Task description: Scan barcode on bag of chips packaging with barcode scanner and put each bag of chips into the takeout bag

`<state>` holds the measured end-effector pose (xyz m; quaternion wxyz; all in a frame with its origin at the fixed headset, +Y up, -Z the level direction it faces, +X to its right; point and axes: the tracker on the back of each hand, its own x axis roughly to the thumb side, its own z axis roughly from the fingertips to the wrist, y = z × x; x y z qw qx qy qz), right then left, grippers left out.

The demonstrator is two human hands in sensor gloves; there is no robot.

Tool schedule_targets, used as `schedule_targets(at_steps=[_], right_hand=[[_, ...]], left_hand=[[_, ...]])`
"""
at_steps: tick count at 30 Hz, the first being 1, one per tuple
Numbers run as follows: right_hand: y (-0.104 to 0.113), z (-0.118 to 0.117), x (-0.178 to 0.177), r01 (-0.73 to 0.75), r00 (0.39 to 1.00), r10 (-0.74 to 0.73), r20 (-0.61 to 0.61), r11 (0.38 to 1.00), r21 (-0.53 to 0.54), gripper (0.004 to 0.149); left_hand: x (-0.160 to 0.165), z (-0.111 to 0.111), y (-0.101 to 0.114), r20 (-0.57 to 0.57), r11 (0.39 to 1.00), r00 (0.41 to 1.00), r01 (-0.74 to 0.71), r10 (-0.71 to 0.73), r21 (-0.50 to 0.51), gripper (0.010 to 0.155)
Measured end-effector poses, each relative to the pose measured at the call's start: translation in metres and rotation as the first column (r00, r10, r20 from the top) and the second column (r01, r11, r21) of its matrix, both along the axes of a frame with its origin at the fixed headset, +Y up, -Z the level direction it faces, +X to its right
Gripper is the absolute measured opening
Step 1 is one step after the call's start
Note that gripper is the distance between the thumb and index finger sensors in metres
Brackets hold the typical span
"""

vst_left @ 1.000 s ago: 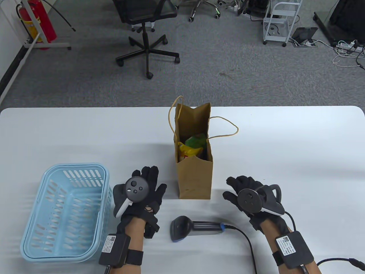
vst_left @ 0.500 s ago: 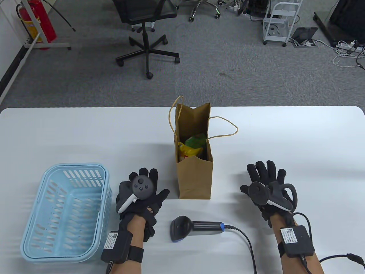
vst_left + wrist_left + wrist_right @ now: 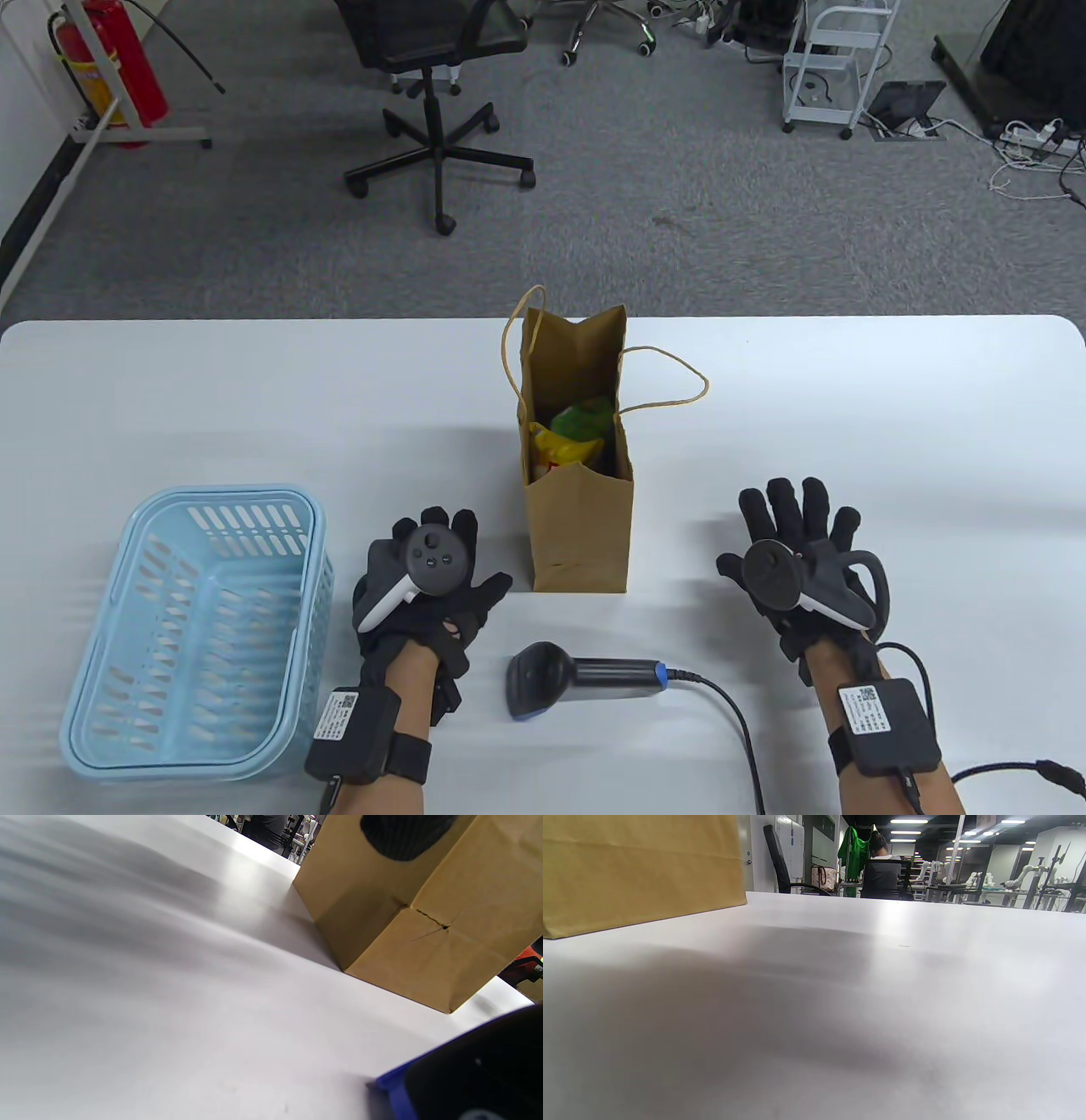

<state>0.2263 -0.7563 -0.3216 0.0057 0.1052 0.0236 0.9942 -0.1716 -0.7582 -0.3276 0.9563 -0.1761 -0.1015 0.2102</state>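
A brown paper takeout bag (image 3: 579, 526) stands upright mid-table, with green and yellow bags of chips (image 3: 570, 437) showing inside its open top. The black barcode scanner (image 3: 577, 677) lies on the table in front of the bag, its cable trailing right. My left hand (image 3: 433, 577) lies flat on the table left of the bag, fingers spread, holding nothing. My right hand (image 3: 793, 543) lies flat right of the bag, fingers straight, holding nothing. In the left wrist view the takeout bag (image 3: 407, 921) is close, with the scanner's blue-edged head (image 3: 466, 1077) at the lower right corner.
A light blue plastic basket (image 3: 199, 628) sits at the table's near left with nothing visible inside. Beyond the far table edge are an office chair (image 3: 433, 76) and a white cart (image 3: 836, 59). The scanner cable (image 3: 730, 730) runs off the near edge.
My right hand moved right and away from the bag, then settled flat. My left hand shifted slightly right toward the bag. The scanner and bag stayed put.
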Motion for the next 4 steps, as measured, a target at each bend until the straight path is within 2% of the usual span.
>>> schedule_targets(at_steps=[4], right_hand=[[-0.0017, -0.0006, -0.0026, -0.015, 1.0, 0.015, -0.008, 1.0, -0.01, 0.086]], left_hand=[[-0.0011, 0.0007, 0.0006, -0.008, 1.0, 1.0, -0.001, 0.001, 0.004, 0.091]])
